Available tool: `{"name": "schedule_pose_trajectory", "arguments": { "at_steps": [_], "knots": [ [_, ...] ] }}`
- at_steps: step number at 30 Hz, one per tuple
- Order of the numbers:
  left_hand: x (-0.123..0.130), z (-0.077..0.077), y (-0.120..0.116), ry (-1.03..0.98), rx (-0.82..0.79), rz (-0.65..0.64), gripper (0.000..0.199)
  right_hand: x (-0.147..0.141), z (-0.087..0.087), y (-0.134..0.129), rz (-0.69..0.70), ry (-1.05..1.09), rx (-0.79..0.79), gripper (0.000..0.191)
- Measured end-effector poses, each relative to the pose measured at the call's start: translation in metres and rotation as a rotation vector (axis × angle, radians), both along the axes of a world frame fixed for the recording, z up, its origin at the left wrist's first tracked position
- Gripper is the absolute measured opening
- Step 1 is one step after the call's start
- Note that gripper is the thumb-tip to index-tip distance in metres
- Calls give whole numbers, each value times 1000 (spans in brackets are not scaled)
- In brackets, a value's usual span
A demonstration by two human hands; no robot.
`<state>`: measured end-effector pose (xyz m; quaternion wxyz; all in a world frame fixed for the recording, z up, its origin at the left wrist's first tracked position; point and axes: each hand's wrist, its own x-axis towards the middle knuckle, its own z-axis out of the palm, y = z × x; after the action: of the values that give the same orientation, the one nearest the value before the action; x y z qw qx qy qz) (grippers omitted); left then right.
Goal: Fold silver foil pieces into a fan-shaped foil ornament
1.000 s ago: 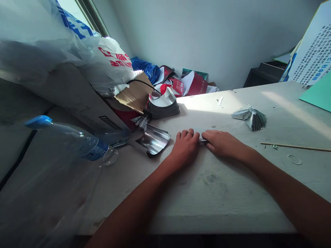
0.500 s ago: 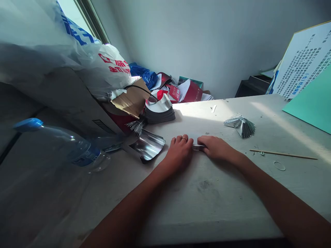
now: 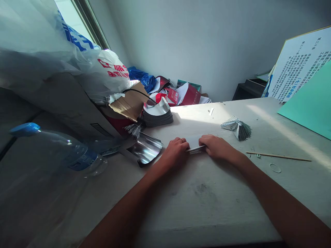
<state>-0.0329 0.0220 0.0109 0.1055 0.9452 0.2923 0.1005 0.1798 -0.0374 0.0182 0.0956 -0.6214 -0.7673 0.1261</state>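
Between my two hands lies a pleated sheet (image 3: 196, 150), its narrow folds facing me and a pale flat part stretching away behind them. My left hand (image 3: 177, 148), with a ring on one finger, has curled fingers closed on the sheet's left end. On the right end, my right hand (image 3: 213, 145) pinches the folds with bent fingers. Both hands rest low at the tabletop. A silvery fan-folded piece (image 3: 236, 128), bunched at its middle, sits beyond my right hand. To the left of my left hand is a curved stack of shiny sheets (image 3: 148, 148).
A thin wooden stick (image 3: 279, 156) and a rubber band (image 3: 275, 168) lie on the white table (image 3: 181, 206) at right. At left are a plastic bottle (image 3: 80, 155), another curved stack (image 3: 157, 117), cardboard (image 3: 131, 103) and plastic bags (image 3: 111, 72). A green board (image 3: 310, 103) leans at far right.
The pale flat part of the sheet now shows behind the folds between my hands. My left hand has shifted slightly left, and the camera view has tilted a little.
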Motion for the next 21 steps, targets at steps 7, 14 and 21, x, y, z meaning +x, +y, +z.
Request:
{"name": "schedule_pose_trajectory", "arguments": {
  "at_steps": [7,14,21],
  "knots": [
    [2,-2,1,22,2,46,15,8,-9,9,-23,121,-3,16],
    [0,-10,11,-64,39,92,15,16,-19,23,63,270,-2,9],
    [0,-8,7,-104,-52,53,19,25,-29,10,131,392,50,13]
  ]
}}
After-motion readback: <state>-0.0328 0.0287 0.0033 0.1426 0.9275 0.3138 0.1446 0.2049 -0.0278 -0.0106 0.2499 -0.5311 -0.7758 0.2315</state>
